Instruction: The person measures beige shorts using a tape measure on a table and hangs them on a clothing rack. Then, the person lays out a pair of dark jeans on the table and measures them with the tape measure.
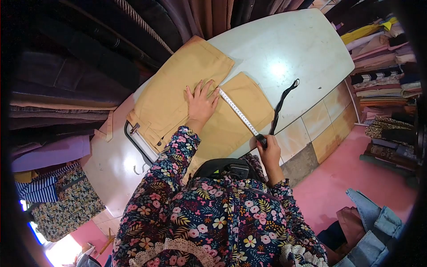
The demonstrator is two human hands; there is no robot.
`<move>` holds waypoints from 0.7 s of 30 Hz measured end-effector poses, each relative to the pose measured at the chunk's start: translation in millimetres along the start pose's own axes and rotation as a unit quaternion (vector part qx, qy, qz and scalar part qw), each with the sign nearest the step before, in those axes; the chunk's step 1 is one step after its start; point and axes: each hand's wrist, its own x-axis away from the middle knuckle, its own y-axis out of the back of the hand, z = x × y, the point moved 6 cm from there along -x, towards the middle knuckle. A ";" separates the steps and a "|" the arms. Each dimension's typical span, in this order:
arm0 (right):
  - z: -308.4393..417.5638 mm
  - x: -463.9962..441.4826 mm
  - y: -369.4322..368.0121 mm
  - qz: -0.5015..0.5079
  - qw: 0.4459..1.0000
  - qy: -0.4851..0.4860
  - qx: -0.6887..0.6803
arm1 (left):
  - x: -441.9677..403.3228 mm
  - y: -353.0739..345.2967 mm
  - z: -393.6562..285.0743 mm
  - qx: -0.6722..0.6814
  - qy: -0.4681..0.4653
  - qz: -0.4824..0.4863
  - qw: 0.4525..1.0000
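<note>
Head view: left hand lay on the tan trousers, fingers spread, gripping nothing; the trousers lay laid out on the white table, partly beneath that hand; the white tape blade stretched straight across the cloth, its far end just beside the left hand's rightmost fingertip, whether touching I could not tell; right hand had fingers curled closed round the black tape case, near the cloth's edge; black strap lay beyond it.
</note>
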 end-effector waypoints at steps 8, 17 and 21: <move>0.8 -2.7 -2.4 -0.002 1.000 0.002 0.007 | -0.2 1.9 -0.8 0.003 -0.001 -0.003 1.000; 3.7 -2.7 -1.0 -0.010 1.000 -0.001 0.010 | -0.2 2.2 -0.9 0.012 0.002 -0.012 1.000; 4.4 -3.4 -0.7 -0.009 1.000 0.001 0.007 | 2.5 6.6 2.0 0.052 0.018 0.011 0.998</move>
